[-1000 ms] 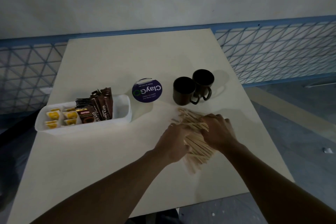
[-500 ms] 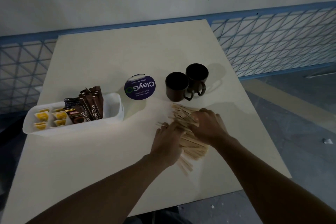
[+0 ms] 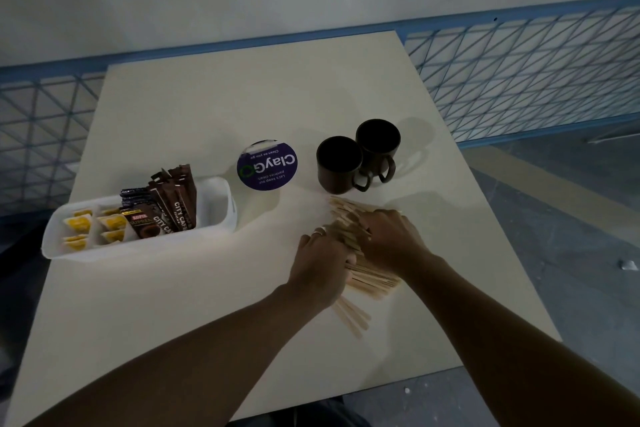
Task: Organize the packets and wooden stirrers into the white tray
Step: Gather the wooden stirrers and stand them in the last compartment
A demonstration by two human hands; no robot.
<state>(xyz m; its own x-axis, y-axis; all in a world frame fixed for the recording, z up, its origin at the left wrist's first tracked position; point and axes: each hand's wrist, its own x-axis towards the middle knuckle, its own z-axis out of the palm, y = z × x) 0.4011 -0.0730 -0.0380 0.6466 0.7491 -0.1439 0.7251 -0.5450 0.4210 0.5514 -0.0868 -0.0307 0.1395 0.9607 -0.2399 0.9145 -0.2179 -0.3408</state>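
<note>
Right hand edged leftward over stirrers, cream table, blue mesh railing

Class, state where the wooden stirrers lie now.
In the head view, the wooden stirrers lie piled on the table right of centre, nearer than the two dark mugs, beneath the left hand and right hand.

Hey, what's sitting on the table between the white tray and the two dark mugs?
A round purple ClayGo disc lies between the white tray and the two dark mugs. The head view shows it.
</note>
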